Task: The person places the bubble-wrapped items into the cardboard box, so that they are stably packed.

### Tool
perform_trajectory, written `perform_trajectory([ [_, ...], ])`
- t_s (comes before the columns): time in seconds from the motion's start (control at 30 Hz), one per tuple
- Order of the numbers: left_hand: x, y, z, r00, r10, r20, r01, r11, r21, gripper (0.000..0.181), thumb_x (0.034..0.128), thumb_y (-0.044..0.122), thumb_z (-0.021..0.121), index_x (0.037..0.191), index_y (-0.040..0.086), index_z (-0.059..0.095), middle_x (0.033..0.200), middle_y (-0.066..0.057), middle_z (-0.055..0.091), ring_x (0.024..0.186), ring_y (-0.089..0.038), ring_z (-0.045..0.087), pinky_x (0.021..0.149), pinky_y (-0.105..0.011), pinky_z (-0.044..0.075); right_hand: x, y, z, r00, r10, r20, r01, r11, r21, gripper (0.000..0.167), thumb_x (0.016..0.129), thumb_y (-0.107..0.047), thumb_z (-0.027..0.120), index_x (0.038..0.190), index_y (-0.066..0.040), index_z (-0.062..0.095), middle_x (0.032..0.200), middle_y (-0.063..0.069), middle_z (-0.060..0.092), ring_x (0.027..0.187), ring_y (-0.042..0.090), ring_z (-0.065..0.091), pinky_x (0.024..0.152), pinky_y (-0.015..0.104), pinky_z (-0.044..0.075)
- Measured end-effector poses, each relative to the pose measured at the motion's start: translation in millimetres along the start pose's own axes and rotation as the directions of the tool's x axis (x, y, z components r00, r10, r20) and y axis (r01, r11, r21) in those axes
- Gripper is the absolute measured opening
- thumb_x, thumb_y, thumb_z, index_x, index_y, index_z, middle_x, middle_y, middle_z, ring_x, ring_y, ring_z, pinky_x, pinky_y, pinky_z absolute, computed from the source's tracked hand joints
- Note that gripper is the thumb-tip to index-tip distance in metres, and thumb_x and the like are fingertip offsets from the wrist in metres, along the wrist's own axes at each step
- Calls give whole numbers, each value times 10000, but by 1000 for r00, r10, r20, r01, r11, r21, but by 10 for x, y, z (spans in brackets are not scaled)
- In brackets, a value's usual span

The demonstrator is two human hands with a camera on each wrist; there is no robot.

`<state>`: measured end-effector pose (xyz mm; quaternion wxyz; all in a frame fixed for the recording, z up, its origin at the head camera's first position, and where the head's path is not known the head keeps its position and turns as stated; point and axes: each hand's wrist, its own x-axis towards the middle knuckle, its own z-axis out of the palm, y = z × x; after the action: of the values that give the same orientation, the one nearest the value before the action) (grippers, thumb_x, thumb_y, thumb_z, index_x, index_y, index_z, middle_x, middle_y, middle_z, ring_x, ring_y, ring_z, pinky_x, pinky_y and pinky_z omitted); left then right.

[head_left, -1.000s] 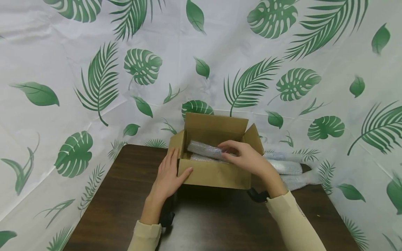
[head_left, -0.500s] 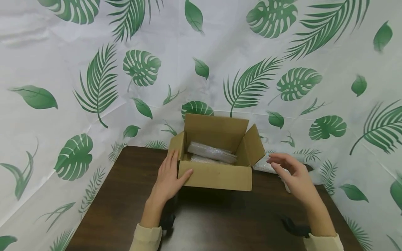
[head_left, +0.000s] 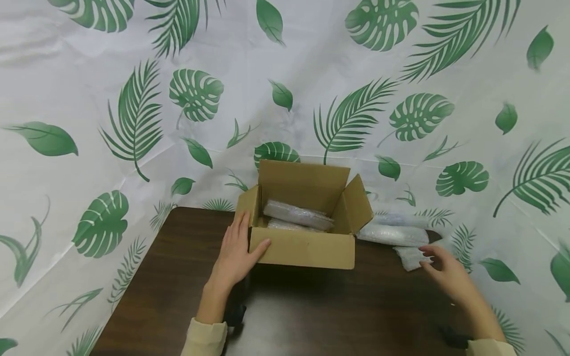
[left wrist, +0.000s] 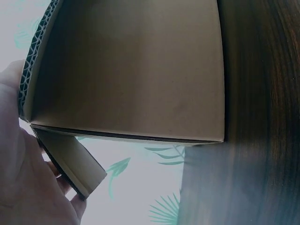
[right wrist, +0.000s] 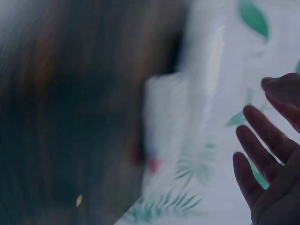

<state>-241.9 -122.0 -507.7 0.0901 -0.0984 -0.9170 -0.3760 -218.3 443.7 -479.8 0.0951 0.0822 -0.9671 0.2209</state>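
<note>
An opened cardboard box [head_left: 303, 251] stands on the table with its flaps raised or folded out. My left hand [head_left: 233, 254] rests at its left front corner, fingers stretched along the left flap [left wrist: 72, 161], thumb over the front flap. Inside lie bubble-wrapped bundles [head_left: 298, 213], one on top of another. My right hand [head_left: 450, 274] is over the table's right side with bent, parted fingers, beside the end of a bubble-wrapped piece [head_left: 408, 258]. In the right wrist view the right hand [right wrist: 274, 159] shows parted fingers holding nothing; whether they touch the wrap cannot be told.
More bubble-wrapped bundles [head_left: 394, 234] lie right of the box near the back edge. The dark wooden table [head_left: 329, 311] ends close to a white leaf-print curtain [head_left: 240, 74] behind and at both sides.
My right hand has left the bundle inside the box and moved right and nearer, to the wrapped piece on the table. The left hand has stayed at the box corner.
</note>
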Motion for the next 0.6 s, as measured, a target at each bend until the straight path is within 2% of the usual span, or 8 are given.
perform_trajectory([
  [0.07, -3, 2, -11, 1000, -3, -1, 3, 1000, -4, 1039, 1014, 732, 555, 1751, 158, 100, 1808, -135, 153, 1668, -396, 186, 1328, -639, 194, 32, 127, 22, 999, 16, 48, -14, 998, -56, 461, 980, -50, 749, 1392, 90, 597, 1322, 373, 635, 1149, 513, 644, 893, 576, 572],
  [0.17, -8, 4, -16, 1000, -6, -3, 6, 1000, -9, 1046, 1008, 741, 556, 1751, 159, 105, 1809, -134, 158, 1664, -404, 194, 1307, -655, 240, 83, 278, 52, 993, 55, 100, -41, 989, -141, 554, 943, -46, 762, 1430, 111, 550, 1390, 427, 563, 1242, 630, 543, 968, 737, 473],
  [0.4, -7, -6, -10, 1000, -8, -10, 8, 1000, -8, 1044, 1004, 749, 555, 1750, 163, 118, 1809, -125, 159, 1663, -393, 196, 1304, -653, 250, 204, 474, 110, 977, 145, 160, -85, 940, -330, 685, 903, -116, 810, 1498, 28, 502, 1471, 416, 480, 1274, 689, 460, 987, 829, 390],
  [0.6, -2, -4, -8, 1000, -9, -4, 9, 1000, -13, 1035, 1010, 759, 531, 1751, 172, 111, 1813, -115, 149, 1666, -389, 187, 1309, -647, 244, 272, 579, 144, 963, 189, 193, -110, 927, -357, 652, 911, -123, 792, 1496, -20, 522, 1490, 394, 474, 1295, 701, 405, 973, 875, 333],
])
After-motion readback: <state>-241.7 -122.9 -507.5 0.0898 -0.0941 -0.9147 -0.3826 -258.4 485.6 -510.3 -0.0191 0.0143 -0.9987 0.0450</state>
